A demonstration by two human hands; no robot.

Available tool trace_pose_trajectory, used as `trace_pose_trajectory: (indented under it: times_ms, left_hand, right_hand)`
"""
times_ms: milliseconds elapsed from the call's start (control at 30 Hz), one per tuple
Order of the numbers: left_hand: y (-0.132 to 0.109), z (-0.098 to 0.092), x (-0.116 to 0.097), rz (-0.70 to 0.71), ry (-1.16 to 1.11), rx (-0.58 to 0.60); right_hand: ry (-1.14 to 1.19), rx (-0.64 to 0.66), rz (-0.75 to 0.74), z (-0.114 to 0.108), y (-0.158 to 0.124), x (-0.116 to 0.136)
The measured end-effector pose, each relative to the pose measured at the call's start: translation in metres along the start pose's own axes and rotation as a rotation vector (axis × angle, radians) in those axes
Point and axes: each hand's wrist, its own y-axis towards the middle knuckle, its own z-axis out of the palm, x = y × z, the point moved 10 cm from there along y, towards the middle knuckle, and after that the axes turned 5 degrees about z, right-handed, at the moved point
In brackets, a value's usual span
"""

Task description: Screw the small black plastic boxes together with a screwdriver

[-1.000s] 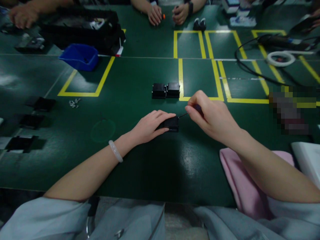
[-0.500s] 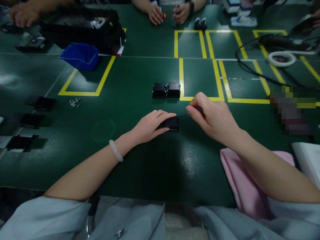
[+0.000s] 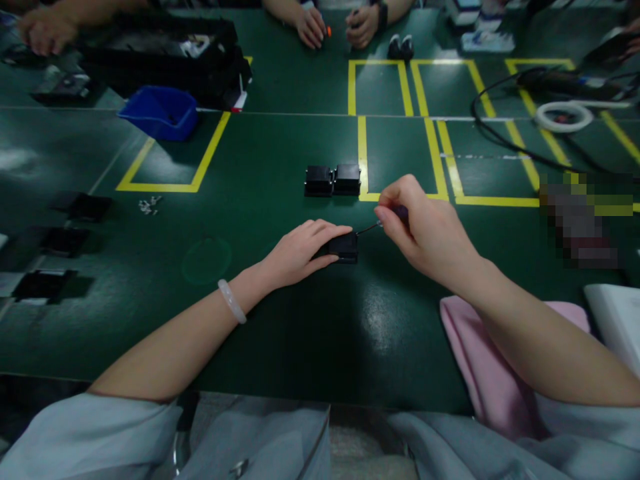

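My left hand point(image 3: 309, 252) is closed around the left part of a small black box-like part point(image 3: 346, 247), fingers on its far side and thumb on its near side, pressing it to the green table. In my right hand point(image 3: 425, 227) is a screwdriver point(image 3: 369, 229), its dark handle mostly hidden by the fingers. The thin shaft slants down to the left, and its tip meets the far right corner of the black part. Beyond my hands, two similar black parts point(image 3: 319, 181) stand side by side.
Small screws point(image 3: 149, 205) lie in a pile to the left, near a blue bin point(image 3: 163, 113). Several black parts point(image 3: 64, 240) sit at the left. A pink cloth point(image 3: 470, 347) lies under my right forearm. Across the table are another person's hands point(image 3: 363, 27) and a black cable point(image 3: 480, 113).
My right hand has tipped up slightly with the screwdriver, so the shaft slants more steeply. My left hand and the black part have stayed put.
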Motion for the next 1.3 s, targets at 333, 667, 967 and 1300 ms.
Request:
trace_pose_trajectory:
  times_ms: [333,667,967,1300]
  left_hand:
    - [-0.0007,-0.0003,-0.0013,0.017,-0.006,-0.005]
    - [-0.0007,-0.0015,-0.0014,0.015,-0.007,-0.01]
    - [-0.0003,-0.0017,-0.0017,0.013,-0.008,-0.007]
    - [-0.0006,-0.0018,-0.0016,0.014,-0.011,-0.014]
  right_hand:
    - [-0.039,0.021,0.013,0.0023,0.0009,-0.0013]
    - [-0.017,0.017,0.012,0.0021,0.0007,0.0006]
    - [-0.005,0.008,0.047,0.0004,0.001,-0.0029]
    - [0.022,-0.012,0.031,0.0002,0.0002,-0.0017]
